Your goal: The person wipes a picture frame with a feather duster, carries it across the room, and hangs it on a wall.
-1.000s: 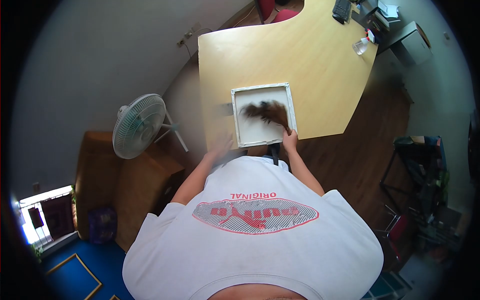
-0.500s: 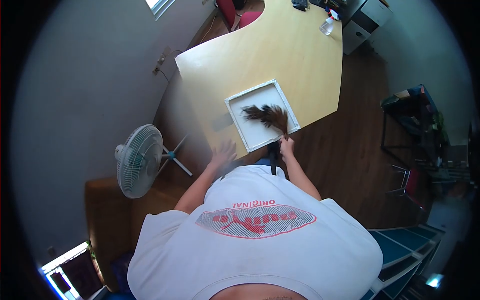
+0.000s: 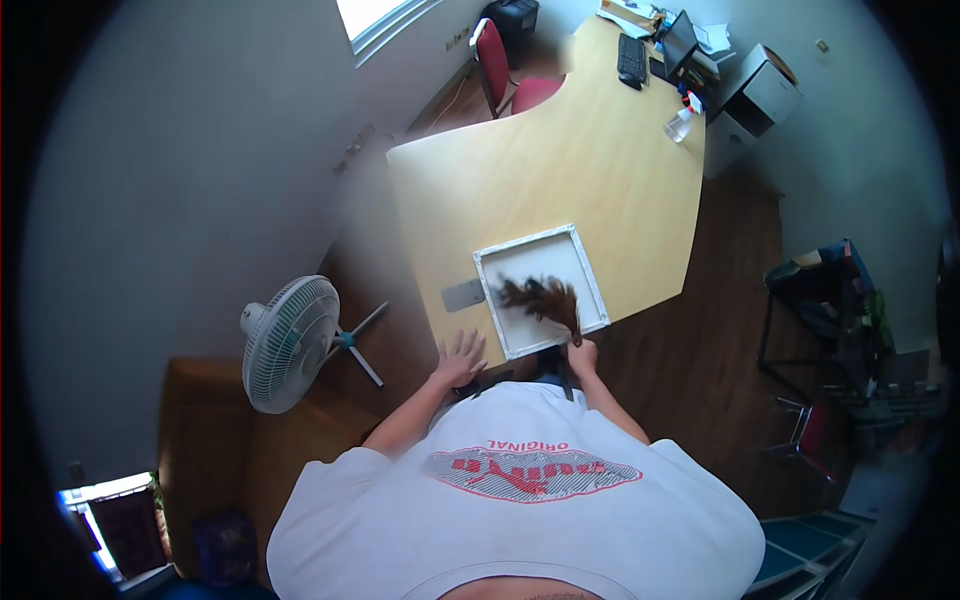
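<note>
My right hand (image 3: 582, 357) is closed around the handle of a brown feather duster (image 3: 550, 300). The duster's feathers lie over the inside of a white stretched canvas (image 3: 528, 240), which rests back side up at the near corner of the desk. Fingers spread, my left hand (image 3: 461, 358) lies at the desk's near edge, left of the canvas and apart from it. A grey flat plate (image 3: 463, 295) on the desk top sits just beyond that hand, against the canvas's left side.
The pale wooden desk (image 3: 540, 170) carries a spray bottle (image 3: 680, 124), a keyboard (image 3: 631, 60) and a dark monitor (image 3: 680, 45) at its far end. A standing fan (image 3: 292, 345) is on the left, with a brown sofa (image 3: 205, 430) behind it. A red chair (image 3: 492, 62) stands beyond the desk.
The view has tilted up, so the desk and hands sit lower in the picture. The duster stays over the canvas, its feathers slightly shifted. My left hand remains spread at the desk edge.
</note>
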### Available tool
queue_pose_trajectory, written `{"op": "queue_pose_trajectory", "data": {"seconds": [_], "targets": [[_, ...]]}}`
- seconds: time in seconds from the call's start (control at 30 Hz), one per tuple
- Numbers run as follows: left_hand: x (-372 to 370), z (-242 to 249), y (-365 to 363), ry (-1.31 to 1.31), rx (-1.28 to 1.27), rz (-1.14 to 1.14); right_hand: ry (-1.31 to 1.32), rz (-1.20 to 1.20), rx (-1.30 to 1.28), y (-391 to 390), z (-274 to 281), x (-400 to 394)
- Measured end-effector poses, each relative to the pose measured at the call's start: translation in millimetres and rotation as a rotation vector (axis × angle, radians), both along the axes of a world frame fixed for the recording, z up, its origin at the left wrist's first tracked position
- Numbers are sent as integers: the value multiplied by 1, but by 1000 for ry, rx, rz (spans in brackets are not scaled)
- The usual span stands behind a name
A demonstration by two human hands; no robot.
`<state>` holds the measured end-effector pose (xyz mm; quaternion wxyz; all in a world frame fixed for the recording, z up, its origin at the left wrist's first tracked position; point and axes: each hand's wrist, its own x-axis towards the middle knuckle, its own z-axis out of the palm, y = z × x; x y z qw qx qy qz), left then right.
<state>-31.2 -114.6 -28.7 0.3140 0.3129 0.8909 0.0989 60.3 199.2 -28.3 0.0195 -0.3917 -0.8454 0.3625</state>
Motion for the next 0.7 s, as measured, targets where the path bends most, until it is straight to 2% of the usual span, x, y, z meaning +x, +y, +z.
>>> {"op": "queue_pose_trajectory", "data": {"seconds": [0.03, 0.07, 0.13, 0.17, 0.23, 0.27, 0.3, 0.37, 0.4, 0.43, 0.5, 0.53, 0.57, 0.63, 0.67, 0.7], "targets": [[0, 1, 1, 10, 7, 13, 13, -41, -107, 7, 2, -4], [0, 2, 2, -11, -10, 23, 23, -26, -99, 14, 5, -9], [-5, 3, 8, -19, -40, 39, -96, -327, -395, 17, 23, -16], [-3, 4, 9, -12, -36, 47, -91, -318, -392, 19, 27, -15], [1, 12, 14, -46, -53, 97, -142, 97, 38, 36, 14, -13], [2, 14, 18, -56, -54, 127, -148, 174, 66, 50, -3, -13], [4, 13, 21, -46, -52, 143, -137, 190, 69, 59, -10, -15], [6, 10, 28, -44, -49, 205, 81, -18, -25, 76, -22, -20], [7, 10, 32, -35, -48, 221, 115, -133, -164, 89, -59, -22], [8, 9, 35, -33, -42, 249, 122, -118, -166, 94, -62, -23], [11, 10, 43, -23, -37, 292, 11, 120, 84, 100, -59, -31], [11, 11, 46, -32, -48, 316, -125, 245, 54, 106, -51, -33], [12, 12, 49, -43, -59, 340, -116, 261, 54, 108, -44, -36], [13, 8, 54, -50, -80, 376, 66, 113, -98, 104, -28, -43], [13, 7, 58, -63, -102, 396, -53, -130, -385, 100, -12, -49], [14, 7, 61, -58, -103, 412, -71, -170, -430, 97, -7, -55]]}}
